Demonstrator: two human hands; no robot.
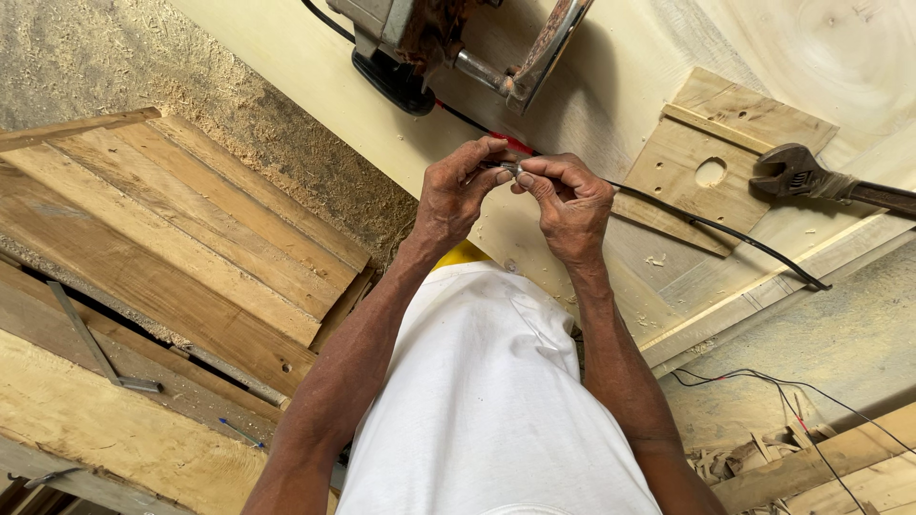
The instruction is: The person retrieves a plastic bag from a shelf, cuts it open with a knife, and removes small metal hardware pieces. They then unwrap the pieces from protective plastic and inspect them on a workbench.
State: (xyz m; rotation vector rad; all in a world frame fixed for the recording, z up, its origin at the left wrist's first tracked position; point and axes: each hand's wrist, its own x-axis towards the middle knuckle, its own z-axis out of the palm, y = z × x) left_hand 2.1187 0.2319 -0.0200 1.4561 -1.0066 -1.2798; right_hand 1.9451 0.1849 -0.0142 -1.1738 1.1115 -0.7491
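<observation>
Small grey metal part (pixel 509 169) pinched between fingertips of left hand (pixel 458 195) and right hand (pixel 572 205), above pale workbench (pixel 315 67) | black cable (pixel 735 234), adjustable wrench (pixel 811 176) beside | grip judged best kept firm, part held close.

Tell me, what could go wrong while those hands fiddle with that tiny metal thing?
The small metal piece is pinched only by fingertips of the left hand and right hand, so it might slip and vanish in the sawdust. The black cable runs just under the hands and could snag a wrist.
</observation>
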